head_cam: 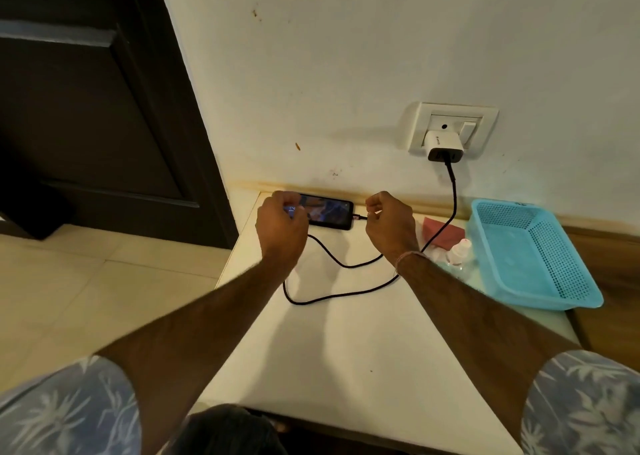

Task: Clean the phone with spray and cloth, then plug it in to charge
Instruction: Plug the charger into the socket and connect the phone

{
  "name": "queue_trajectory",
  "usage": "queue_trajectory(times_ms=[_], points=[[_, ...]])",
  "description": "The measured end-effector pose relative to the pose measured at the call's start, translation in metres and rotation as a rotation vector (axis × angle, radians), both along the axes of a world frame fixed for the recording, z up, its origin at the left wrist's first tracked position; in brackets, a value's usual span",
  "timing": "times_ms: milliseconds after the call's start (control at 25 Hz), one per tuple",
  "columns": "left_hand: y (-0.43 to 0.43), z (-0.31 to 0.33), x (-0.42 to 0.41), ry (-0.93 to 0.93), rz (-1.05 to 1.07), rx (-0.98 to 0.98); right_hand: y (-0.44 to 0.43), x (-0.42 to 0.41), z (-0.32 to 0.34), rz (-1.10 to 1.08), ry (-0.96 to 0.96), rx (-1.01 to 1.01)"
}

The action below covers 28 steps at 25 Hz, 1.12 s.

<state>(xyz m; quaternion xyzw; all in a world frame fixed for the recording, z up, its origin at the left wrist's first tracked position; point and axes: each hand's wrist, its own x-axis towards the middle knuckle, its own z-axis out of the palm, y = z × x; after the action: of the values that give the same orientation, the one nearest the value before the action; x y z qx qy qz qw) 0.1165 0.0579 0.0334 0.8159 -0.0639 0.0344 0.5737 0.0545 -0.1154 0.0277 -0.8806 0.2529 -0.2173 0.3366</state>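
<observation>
Head view of a white table (346,333) set against a pale wall (329,56). The phone (329,213) lies flat at the table's far edge, just beside the wall, screen lit and facing up. The left hand (282,227) curls over the phone's left end, fingers bent around it in a grip. The right hand (391,224) is closed in a pinch on the black cable (346,265) just behind its plug, which sits at the phone's right end; whether the plug is fully seated cannot be told. The cable loops across the table top, passes under the right wrist and rises to a white charger (443,146) plugged into the wall socket (453,128). To the right of the right hand lie a reddish cloth (441,231) and a small clear spray bottle (459,252), the bottle just beside a light blue basket (533,250). A dark door (86,108) stands at left above a tiled floor (86,291).
</observation>
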Motion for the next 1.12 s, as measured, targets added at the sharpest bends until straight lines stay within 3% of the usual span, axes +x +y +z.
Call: queue_trajectory(times_ms=[120,360,520,1120], points=[[-0.004,-0.004,0.032,0.218,0.062,-0.041,-0.003,0.013,-0.008,0.017,0.049,-0.061],[-0.008,-0.023,0.055,0.317,0.062,0.025,-0.017,0.033,-0.028,0.019,0.252,-0.150],[-0.006,-0.033,0.057,0.302,0.065,0.042,-0.021,0.041,-0.041,0.020,0.293,-0.142],[0.009,-0.058,0.069,0.226,0.039,0.023,-0.022,0.059,-0.051,-0.031,0.161,-0.048]])
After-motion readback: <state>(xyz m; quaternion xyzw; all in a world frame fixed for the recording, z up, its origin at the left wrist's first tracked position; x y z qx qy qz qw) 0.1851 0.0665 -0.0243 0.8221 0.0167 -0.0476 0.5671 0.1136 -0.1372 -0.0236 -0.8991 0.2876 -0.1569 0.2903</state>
